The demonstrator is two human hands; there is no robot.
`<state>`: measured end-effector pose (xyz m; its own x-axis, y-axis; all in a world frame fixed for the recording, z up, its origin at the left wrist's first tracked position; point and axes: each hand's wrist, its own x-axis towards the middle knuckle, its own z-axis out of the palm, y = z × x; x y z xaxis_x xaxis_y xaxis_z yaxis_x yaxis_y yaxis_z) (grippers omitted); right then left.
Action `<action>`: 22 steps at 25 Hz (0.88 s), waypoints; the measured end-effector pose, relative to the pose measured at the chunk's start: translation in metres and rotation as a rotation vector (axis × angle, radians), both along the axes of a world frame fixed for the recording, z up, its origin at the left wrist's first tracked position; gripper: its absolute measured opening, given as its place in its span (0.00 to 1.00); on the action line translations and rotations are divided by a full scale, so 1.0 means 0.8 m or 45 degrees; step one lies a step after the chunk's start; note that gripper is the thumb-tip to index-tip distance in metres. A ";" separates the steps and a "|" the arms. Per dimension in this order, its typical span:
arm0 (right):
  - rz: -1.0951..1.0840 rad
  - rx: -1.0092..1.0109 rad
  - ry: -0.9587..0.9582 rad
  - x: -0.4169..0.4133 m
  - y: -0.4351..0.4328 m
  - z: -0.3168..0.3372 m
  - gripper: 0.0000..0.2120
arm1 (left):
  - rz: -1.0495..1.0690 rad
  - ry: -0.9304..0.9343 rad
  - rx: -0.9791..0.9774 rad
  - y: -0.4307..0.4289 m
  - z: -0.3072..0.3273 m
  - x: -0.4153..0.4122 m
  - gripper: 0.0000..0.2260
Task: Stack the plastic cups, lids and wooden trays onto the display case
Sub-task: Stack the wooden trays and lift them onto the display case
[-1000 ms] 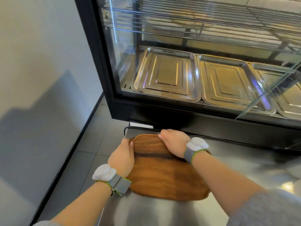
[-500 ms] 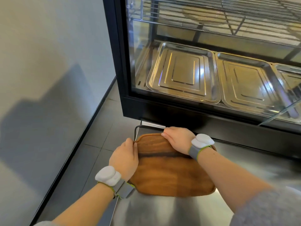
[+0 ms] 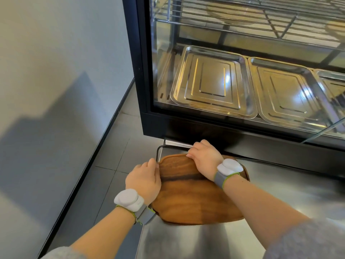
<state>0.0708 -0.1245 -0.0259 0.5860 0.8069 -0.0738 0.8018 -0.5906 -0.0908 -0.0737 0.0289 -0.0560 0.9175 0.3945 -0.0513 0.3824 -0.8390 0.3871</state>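
Right now the wooden tray (image 3: 196, 191) lies flat on the steel desk (image 3: 186, 240), at its left corner, just in front of the black base of the display case (image 3: 147, 71). Both hands are on it: the left hand (image 3: 143, 181) curls over the left rim, the right hand (image 3: 206, 158) over the far rim, fingers wrapped around the edge and gripping the wood. Whether it is one tray or several stacked, I cannot tell. It looks stiff and fairly heavy, with a smooth finish that may slide on the polished metal. Opposite rims seem the best hold, thumbs on top, keeping it level. Lifting it up onto the case probably calls for a firm two-handed grip. Metal pans (image 3: 211, 85) sit inside behind the glass.
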 end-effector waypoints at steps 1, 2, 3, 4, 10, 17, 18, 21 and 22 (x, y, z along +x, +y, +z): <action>0.008 0.056 -0.105 -0.003 0.000 -0.006 0.08 | 0.022 0.001 -0.017 -0.001 -0.002 0.000 0.10; -0.022 0.089 -0.068 -0.007 -0.001 -0.010 0.11 | 0.039 0.004 -0.029 -0.002 -0.003 0.000 0.10; -0.046 0.080 -0.012 -0.009 0.000 -0.011 0.11 | 0.044 0.006 -0.036 -0.003 -0.005 -0.001 0.10; -0.060 0.050 0.056 -0.012 0.000 -0.010 0.11 | 0.041 0.008 -0.041 -0.003 -0.006 -0.001 0.10; -0.403 0.284 0.136 -0.026 -0.020 -0.006 0.16 | 0.048 0.026 -0.126 0.002 -0.014 0.000 0.11; -0.785 0.244 0.213 -0.033 -0.106 -0.016 0.24 | 0.228 0.011 -0.264 -0.008 -0.025 -0.014 0.14; -0.833 0.224 0.229 -0.034 -0.111 -0.017 0.25 | 0.254 0.017 -0.265 -0.010 -0.027 -0.016 0.14; -0.989 0.150 0.286 -0.041 -0.126 -0.017 0.30 | 0.333 0.039 -0.271 -0.020 -0.029 -0.021 0.14; -1.033 0.113 0.297 -0.044 -0.131 -0.018 0.31 | 0.367 0.037 -0.270 -0.024 -0.028 -0.022 0.15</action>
